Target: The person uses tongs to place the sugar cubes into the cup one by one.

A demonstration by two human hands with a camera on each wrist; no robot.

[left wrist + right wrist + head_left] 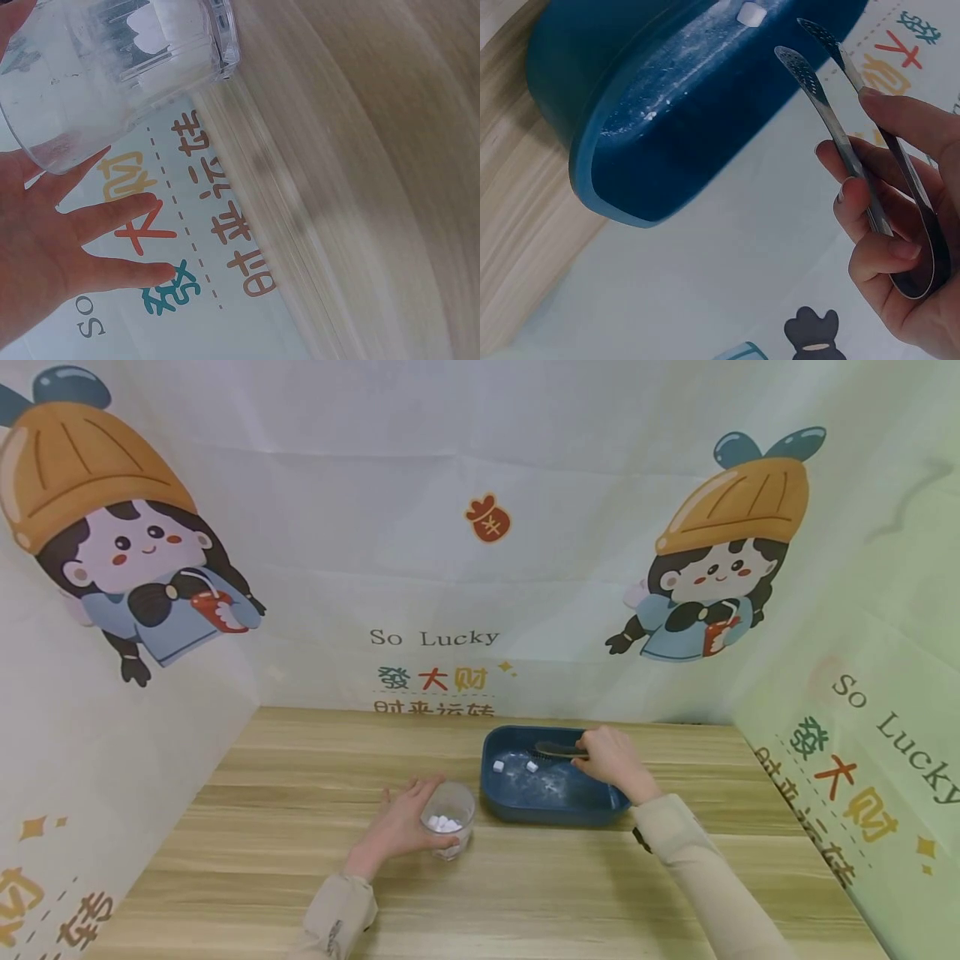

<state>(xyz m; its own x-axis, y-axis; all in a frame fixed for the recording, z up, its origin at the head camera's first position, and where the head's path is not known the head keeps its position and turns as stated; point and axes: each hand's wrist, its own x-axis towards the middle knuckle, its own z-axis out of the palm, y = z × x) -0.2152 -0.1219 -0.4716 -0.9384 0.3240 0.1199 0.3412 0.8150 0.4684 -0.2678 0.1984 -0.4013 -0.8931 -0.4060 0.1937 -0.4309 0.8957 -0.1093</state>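
Note:
My right hand [611, 760] grips metal tongs [840, 124] over the blue tray [555, 814]. The tips of the tongs stand apart, and nothing shows between them. Two small white cubes lie in the tray: one [498, 766] by the left wall, another [532, 767] near the tongs. White powder [551, 787] coats the tray floor. To the tray's left, my left hand [401, 827] holds a clear glass [457, 802] between thumb and forefinger; its other fingers [112, 272] spread out. Several white cubes [444, 823] sit inside the glass.
The wooden tabletop [285, 827] extends around the tray and glass. Behind it rises a white printed backdrop [337, 527], and similar printed sheets stand at left and right [885, 652]. The tray lies near the table's back edge.

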